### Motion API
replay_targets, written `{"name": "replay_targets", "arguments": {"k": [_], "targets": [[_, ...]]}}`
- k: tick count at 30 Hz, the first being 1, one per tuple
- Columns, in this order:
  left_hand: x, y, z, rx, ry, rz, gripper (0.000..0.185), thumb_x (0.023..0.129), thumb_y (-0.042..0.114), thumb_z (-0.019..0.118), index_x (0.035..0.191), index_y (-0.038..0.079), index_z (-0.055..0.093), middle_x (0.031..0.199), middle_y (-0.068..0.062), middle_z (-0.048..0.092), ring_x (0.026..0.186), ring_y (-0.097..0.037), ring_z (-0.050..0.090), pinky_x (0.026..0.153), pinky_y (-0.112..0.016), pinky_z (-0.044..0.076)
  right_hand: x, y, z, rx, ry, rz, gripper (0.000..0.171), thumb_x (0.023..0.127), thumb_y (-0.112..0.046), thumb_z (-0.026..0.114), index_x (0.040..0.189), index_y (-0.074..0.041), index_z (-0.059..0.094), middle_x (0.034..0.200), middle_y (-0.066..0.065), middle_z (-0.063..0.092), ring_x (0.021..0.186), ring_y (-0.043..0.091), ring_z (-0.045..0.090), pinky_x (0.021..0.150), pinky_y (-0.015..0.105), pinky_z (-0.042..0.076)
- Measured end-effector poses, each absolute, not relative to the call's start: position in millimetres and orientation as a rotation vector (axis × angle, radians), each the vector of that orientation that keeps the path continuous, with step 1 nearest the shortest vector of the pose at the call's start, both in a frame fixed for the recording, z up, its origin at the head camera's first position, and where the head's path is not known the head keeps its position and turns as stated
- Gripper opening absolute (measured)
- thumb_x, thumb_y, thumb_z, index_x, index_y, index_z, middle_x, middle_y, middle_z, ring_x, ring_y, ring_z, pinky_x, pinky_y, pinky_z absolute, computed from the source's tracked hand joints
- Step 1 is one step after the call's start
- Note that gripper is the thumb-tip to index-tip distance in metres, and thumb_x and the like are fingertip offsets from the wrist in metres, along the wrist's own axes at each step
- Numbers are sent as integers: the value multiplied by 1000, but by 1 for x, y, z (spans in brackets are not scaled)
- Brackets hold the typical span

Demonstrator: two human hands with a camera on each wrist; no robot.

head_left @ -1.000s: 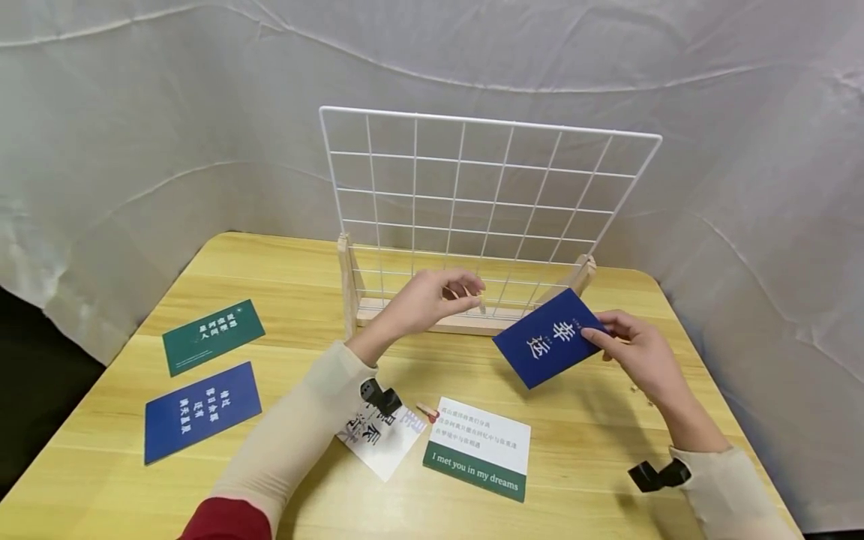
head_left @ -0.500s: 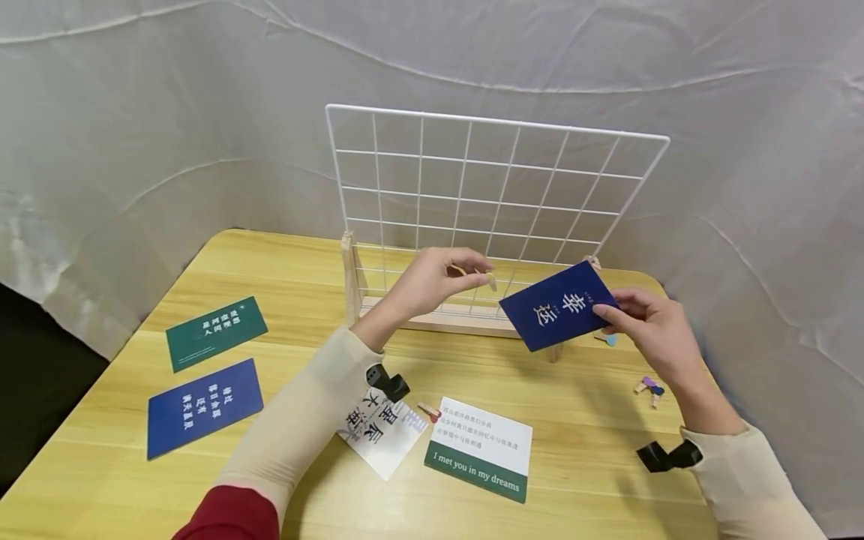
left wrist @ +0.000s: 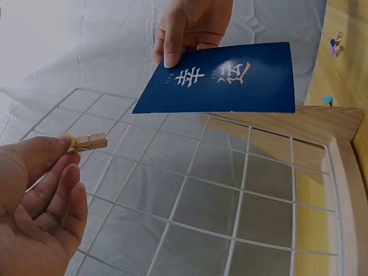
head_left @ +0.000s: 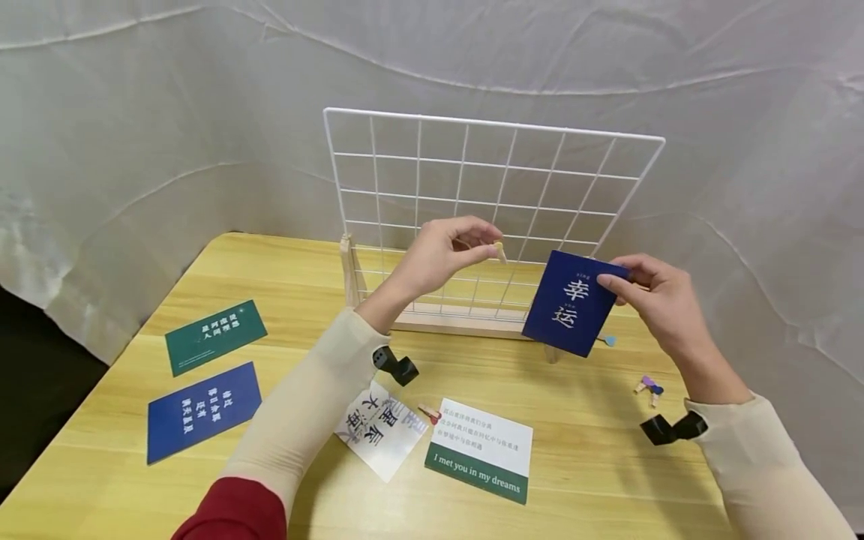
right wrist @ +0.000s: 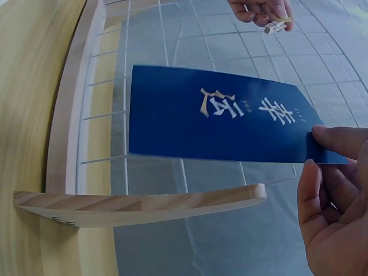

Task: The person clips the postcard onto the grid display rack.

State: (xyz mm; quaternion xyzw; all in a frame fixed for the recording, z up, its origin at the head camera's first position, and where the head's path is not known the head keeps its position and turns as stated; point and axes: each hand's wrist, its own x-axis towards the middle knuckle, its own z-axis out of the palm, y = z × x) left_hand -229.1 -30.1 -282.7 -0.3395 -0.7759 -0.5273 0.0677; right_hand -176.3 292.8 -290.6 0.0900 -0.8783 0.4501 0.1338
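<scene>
Between thumb and fingertips my left hand pinches a small wooden clothespin with a yellow end, just in front of the white wire grid. My right hand holds a dark blue card by its upper right corner, thumb on the printed face. White characters on the card face me, and it hangs nearly upright before the grid's lower right part. In the right wrist view the card is apart from the grid's wooden stand. Neither the card nor the clothespin visibly touches the grid.
Green and blue cards lie at the table's left. A white card and a white-green card lie in front, a red-ended clothespin between them. More clothespins lie at right, and a blue-ended one near the stand.
Both hands have risen toward the grid, the left with its clothespin. The right hand has turned the blue card from a slant to nearly upright.
</scene>
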Motion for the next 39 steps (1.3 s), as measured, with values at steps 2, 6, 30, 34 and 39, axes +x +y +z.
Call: {"name": "replay_targets", "arguments": {"k": [2, 6, 30, 34, 39], "targets": [[-231, -31, -279, -1003, -2340, -1586, 22, 93, 20, 69, 113, 9, 70, 96, 4, 71, 83, -11, 64, 76, -25, 53, -179, 290, -287, 241, -2538, 1305, 25, 90, -22, 73, 107, -6, 66, 78, -8, 71, 66, 11, 60, 63, 18, 45], [-234, -34, -273, -975, -2321, -1593, 21, 94, 21, 68, 112, 11, 72, 96, 4, 71, 84, -17, 66, 74, -26, 53, -185, 281, -281, 235, -2493, 1296, 26, 89, -24, 74, 105, -5, 67, 76, -7, 71, 65, 13, 59, 62, 20, 45], [-252, -21, -225, -908, -2240, -1668, 21, 90, 21, 73, 107, 9, 72, 94, 3, 72, 81, -12, 65, 76, -24, 53, -219, 258, -252, 323, -2340, 1323, 21, 85, -11, 77, 105, -5, 70, 74, -14, 70, 63, 7, 60, 58, 15, 47], [-253, -15, -216, -914, -2234, -1705, 20, 90, 20, 73, 107, 9, 71, 93, 3, 71, 81, -11, 64, 76, -24, 52, -223, 257, -246, 326, -2297, 1331, 23, 84, -12, 78, 105, -5, 72, 74, -12, 70, 62, 11, 58, 57, 17, 44], [-252, -6, -208, -924, -2191, -1745, 20, 90, 18, 72, 107, 8, 71, 98, 1, 72, 80, -10, 65, 72, -25, 53, -226, 254, -239, 308, -2263, 1335, 22, 84, -12, 79, 104, -6, 71, 74, -13, 70, 62, 10, 59, 58, 18, 45]]}}
